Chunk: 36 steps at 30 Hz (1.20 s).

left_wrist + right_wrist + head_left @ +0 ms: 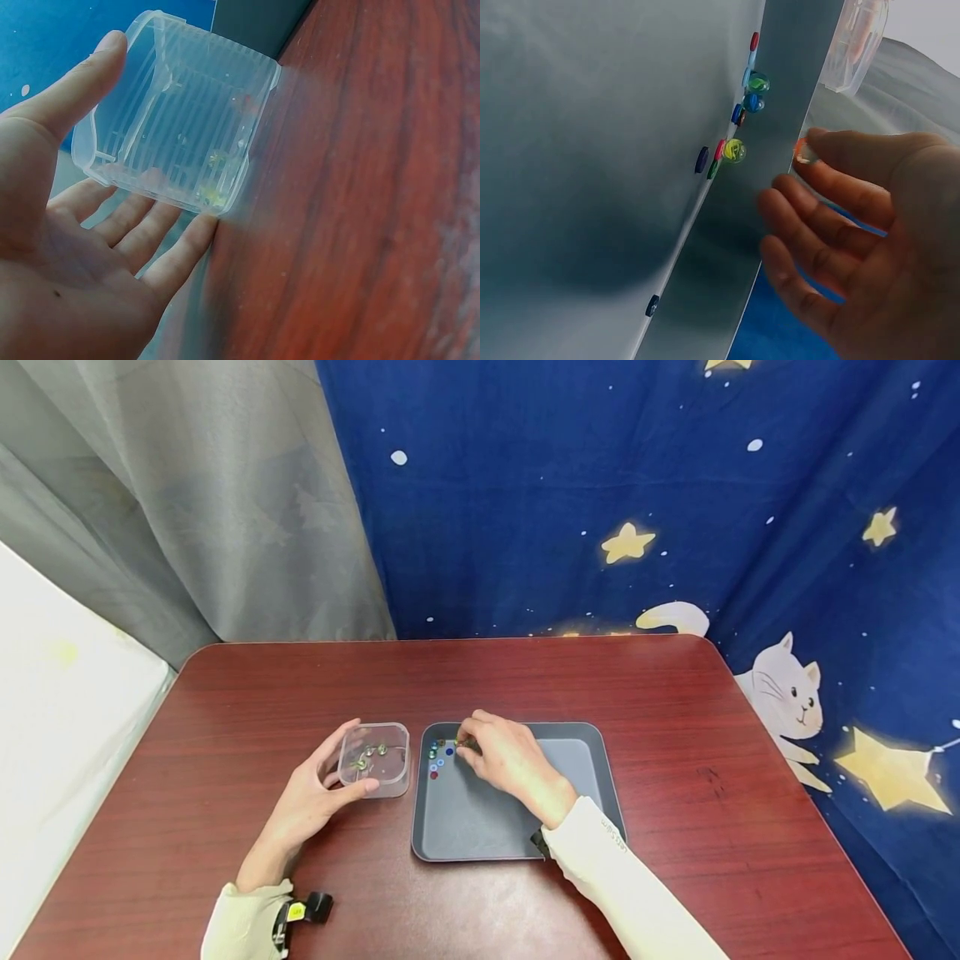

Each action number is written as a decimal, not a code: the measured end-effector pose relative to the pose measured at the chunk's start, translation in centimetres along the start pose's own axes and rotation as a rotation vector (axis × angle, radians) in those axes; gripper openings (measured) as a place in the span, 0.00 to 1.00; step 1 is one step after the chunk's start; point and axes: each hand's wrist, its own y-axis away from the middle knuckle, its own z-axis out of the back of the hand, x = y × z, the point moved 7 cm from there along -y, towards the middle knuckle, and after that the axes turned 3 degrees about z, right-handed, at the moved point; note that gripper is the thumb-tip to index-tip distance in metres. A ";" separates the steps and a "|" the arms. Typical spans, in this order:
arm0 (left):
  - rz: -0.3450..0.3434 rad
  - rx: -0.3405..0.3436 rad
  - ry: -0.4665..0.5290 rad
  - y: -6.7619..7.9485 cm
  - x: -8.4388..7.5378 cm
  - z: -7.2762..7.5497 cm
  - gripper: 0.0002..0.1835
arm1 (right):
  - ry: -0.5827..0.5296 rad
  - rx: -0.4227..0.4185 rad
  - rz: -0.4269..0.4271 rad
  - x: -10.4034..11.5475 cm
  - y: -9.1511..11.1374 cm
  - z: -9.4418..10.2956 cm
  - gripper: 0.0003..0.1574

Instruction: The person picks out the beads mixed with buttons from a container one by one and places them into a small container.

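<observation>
At the left, a clear plastic box [388, 770] stands on the table with several marbles [382, 749] inside. My left hand [306, 793] holds it, thumb on the near side and fingers along the far side. Over the upper left of the grey tray [480, 835], my right hand [513, 760] pinches a clear marble with orange in it [804, 152] between thumb and index finger. Small buttons [434, 774] lie in the tray's left part. Among them, the right wrist view shows a yellow-green marble [735, 151], a green marble [758, 82] and a blue marble [754, 103].
The red-brown wooden table [660, 693] extends around the tray and box. A dark button [652, 305] lies apart from the others along the tray wall. Behind the table hang a blue star-patterned curtain [525, 510] and a grey curtain [225, 510].
</observation>
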 end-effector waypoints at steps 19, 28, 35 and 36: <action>0.008 0.003 0.022 -0.2 -0.1 0.0 0.50 | -0.023 -0.047 0.045 0.3 -0.4 0.8 0.07; 0.012 0.004 0.017 -0.1 -0.1 -0.1 0.50 | -0.035 -0.070 0.064 0.7 -0.4 1.1 0.06; 0.006 0.001 0.012 0.0 -0.2 0.0 0.50 | -0.055 -0.086 0.081 1.0 -0.4 1.3 0.06; 0.007 0.001 0.014 0.1 -0.2 0.0 0.50 | -0.056 -0.086 0.085 1.0 -0.4 1.3 0.06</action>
